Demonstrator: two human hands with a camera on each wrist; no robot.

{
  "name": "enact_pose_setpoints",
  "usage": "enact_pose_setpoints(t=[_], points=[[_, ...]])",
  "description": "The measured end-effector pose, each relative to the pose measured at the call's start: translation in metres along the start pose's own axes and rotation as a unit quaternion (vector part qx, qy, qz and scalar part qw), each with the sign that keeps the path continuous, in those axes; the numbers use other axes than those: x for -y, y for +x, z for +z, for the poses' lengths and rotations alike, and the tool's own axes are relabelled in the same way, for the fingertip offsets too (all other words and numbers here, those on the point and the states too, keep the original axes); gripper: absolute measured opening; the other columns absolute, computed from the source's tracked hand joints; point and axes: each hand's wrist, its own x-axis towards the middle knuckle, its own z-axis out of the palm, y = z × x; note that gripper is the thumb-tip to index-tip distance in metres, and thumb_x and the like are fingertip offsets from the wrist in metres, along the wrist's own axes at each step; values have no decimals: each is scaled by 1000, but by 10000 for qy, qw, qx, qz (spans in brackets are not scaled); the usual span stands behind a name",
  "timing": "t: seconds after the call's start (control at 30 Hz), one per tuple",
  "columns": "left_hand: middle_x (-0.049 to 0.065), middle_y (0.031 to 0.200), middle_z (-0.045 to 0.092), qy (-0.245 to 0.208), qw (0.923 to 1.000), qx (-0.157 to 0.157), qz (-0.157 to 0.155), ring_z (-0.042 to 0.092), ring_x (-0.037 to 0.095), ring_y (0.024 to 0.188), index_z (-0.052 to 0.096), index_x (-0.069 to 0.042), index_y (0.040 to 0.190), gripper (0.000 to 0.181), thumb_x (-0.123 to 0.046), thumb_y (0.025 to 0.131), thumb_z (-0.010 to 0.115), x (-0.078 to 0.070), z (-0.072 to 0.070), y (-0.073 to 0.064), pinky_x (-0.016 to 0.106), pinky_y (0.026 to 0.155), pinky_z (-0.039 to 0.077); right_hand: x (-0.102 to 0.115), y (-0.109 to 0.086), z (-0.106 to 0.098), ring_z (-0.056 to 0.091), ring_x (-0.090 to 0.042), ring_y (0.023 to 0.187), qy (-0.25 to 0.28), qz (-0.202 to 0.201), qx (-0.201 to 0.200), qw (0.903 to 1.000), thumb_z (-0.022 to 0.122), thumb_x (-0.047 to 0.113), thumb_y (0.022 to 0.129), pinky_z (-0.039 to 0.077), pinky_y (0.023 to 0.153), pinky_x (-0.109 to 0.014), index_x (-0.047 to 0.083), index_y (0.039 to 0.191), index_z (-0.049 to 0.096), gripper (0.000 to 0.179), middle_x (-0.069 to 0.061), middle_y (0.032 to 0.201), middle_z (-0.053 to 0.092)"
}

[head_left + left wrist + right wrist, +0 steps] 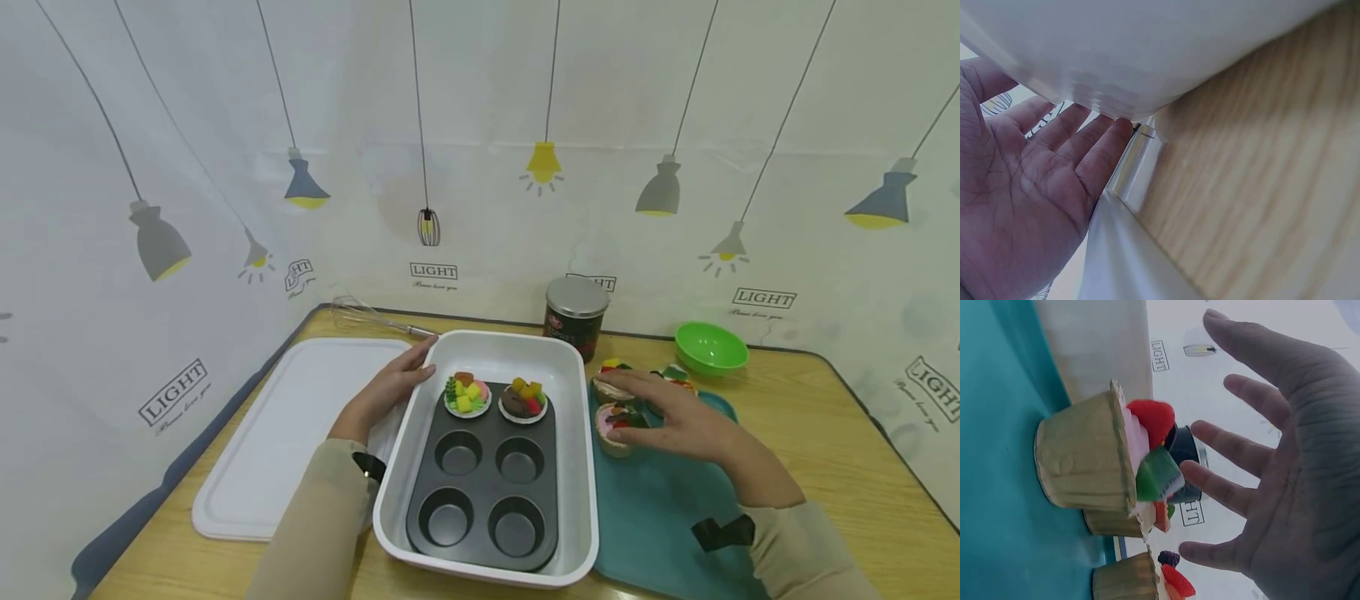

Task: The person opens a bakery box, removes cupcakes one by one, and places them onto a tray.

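A white deep tray (483, 575) holds a dark muffin pan (487, 467). Two topped toy cupcakes, one with yellow and green pieces (468, 395) and one with brown and red (523, 401), sit in its back cups; the cups in front hold nothing. My left hand (390, 387) rests against the tray's left side, fingers fairly straight along its outer wall (1104, 69). Over the teal tray (660, 517), my right hand (686, 417) hovers with spread fingers, holding nothing. A pink-topped cupcake (1088, 453) in a tan paper cup stands nearest its palm, with more cupcakes behind.
A white board (292, 442) lies on the left, and a whisk (375, 317) lies behind it. At the back stand a dark tin with a silver lid (576, 321) and a green bowl (711, 348). A patterned cloth (480, 167) hangs along the table's far edge.
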Motion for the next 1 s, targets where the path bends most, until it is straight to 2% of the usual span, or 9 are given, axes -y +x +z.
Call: enact_pose_setpoints(t=[0.27,0.5,0.63,0.8,1.0], points=[[-2,168,11,34,10000,-29,-40,7,23,154,26,-35,160,65,-30,103,56,-1,0,0,57,119,20,7,6,2,44,-30,137,-133,-408,-161,9990,77,34,91,45,100,-63,22,148,51,64,-2,148,50],[-1,168,11,8,10000,6,-17,8,23,154,26,-33,161,65,-29,104,56,-2,1,-1,56,119,20,21,26,0,59,-23,124,-9,-1141,-421,9926,76,16,91,54,94,-48,17,140,58,52,-1,138,61],[-2,168,11,-30,10000,-33,-63,8,23,154,26,-34,161,64,-27,104,55,-2,1,-1,56,119,21,38,42,-4,59,-22,124,-101,-1039,-537,9931,75,19,93,53,96,-46,16,137,60,47,1,136,62],[0,168,10,-53,10000,-5,-29,8,24,154,25,-33,161,63,-26,105,54,-1,0,0,57,119,22,64,67,-2,57,-21,127,-80,-976,-565,9936,72,26,95,48,103,-49,16,138,60,45,0,135,63],[0,168,12,-54,10000,22,-2,11,25,154,26,-32,161,63,-26,105,54,1,1,1,57,119,21,86,98,16,59,-17,125,61,-1101,-510,9926,72,30,95,49,102,-46,15,135,62,44,2,131,66]])
